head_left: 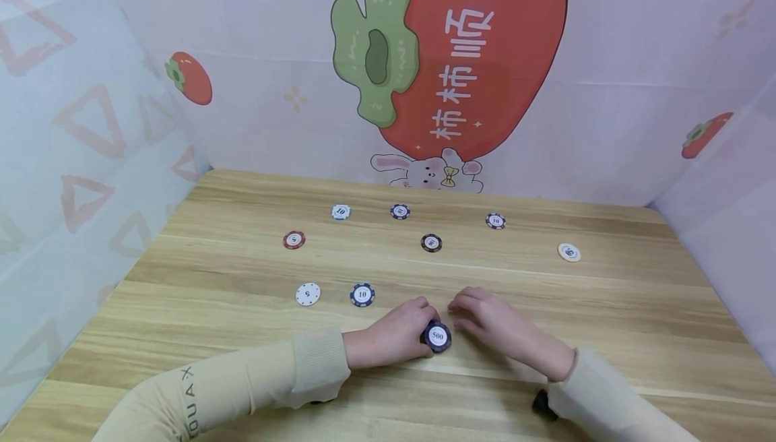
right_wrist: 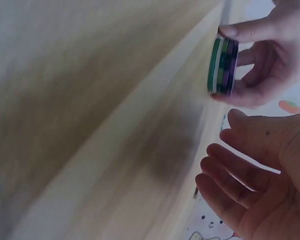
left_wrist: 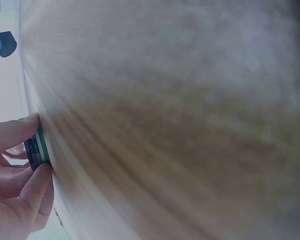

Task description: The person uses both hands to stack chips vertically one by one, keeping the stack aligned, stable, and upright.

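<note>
A short stack of poker chips, topped by a dark purple one marked 500, sits on the wooden table. My left hand grips its sides between thumb and fingers. Seen edge-on in the right wrist view, the stack has green, pale and purple layers. My right hand is just to the right, fingers loosely bent and holding nothing; a gap separates it from the chips. In the right wrist view that same hand shows spread fingers.
Single chips lie scattered beyond the hands: a blue 10 chip, a white 5 chip, a red chip, a black chip and a white chip among several. A printed cloth hangs behind the table.
</note>
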`<action>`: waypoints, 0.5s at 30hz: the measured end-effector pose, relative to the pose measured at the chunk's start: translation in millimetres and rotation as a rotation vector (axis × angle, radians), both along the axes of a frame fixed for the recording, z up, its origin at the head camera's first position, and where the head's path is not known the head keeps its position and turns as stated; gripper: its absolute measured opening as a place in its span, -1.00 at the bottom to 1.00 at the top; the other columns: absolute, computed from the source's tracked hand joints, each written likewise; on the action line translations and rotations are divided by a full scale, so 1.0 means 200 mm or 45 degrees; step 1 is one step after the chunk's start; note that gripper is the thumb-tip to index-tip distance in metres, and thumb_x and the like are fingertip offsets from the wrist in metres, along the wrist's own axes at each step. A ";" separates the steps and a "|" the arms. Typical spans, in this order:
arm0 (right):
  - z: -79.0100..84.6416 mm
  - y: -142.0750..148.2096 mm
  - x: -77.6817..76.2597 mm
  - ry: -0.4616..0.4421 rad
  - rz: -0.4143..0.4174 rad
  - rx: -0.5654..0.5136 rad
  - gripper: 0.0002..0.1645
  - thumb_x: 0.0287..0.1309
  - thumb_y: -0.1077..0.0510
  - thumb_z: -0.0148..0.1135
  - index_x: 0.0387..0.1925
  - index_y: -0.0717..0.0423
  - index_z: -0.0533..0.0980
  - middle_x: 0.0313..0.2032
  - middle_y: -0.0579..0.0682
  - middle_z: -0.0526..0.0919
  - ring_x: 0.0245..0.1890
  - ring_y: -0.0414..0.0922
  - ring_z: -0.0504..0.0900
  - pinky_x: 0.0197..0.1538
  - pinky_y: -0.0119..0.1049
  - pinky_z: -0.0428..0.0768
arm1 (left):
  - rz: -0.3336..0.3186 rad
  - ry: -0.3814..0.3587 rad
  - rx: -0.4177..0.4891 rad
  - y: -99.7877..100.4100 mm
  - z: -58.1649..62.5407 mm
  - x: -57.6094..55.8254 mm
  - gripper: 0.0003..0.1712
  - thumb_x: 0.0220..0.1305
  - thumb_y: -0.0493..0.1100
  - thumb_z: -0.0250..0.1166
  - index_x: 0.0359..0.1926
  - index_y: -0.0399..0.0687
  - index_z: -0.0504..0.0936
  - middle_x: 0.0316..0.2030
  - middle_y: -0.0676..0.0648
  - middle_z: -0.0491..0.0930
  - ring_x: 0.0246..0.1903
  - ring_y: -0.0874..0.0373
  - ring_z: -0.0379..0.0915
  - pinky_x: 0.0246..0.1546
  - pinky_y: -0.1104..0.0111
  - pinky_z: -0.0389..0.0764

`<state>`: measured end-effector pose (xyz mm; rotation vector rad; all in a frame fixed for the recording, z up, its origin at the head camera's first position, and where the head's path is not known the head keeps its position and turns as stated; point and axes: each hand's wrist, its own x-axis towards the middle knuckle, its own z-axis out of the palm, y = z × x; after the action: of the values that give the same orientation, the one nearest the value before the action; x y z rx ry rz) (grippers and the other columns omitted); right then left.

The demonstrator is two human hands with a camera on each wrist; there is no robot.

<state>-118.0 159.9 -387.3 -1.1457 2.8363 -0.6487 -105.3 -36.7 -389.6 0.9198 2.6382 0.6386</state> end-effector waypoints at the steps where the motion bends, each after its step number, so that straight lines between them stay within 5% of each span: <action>1: 0.00 0.01 -0.01 0.002 0.007 0.009 -0.79 0.01 0.27 0.28 -0.23 0.19 0.57 -0.25 0.00 0.60 -0.19 -0.08 0.58 -0.09 -0.20 0.55 | 0.002 -0.007 -0.001 0.00 0.00 0.00 -0.59 -0.08 -0.19 0.45 -0.16 -0.16 0.56 -0.27 0.05 0.44 -0.26 0.32 0.36 -0.17 0.55 0.41; 15: 0.01 0.10 -0.10 0.034 -0.013 0.042 -0.76 -0.02 0.27 0.31 -0.24 0.22 0.57 -0.23 0.04 0.60 -0.16 -0.02 0.56 -0.07 -0.15 0.53 | 0.027 -0.052 0.001 0.00 0.01 -0.01 -0.59 -0.10 -0.19 0.45 -0.17 -0.14 0.55 -0.29 0.07 0.42 -0.29 0.34 0.36 -0.19 0.55 0.42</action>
<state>-137.5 179.6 -386.3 -1.1443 2.8650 -0.5892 -106.5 -36.0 -388.1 0.8707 2.6153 0.6565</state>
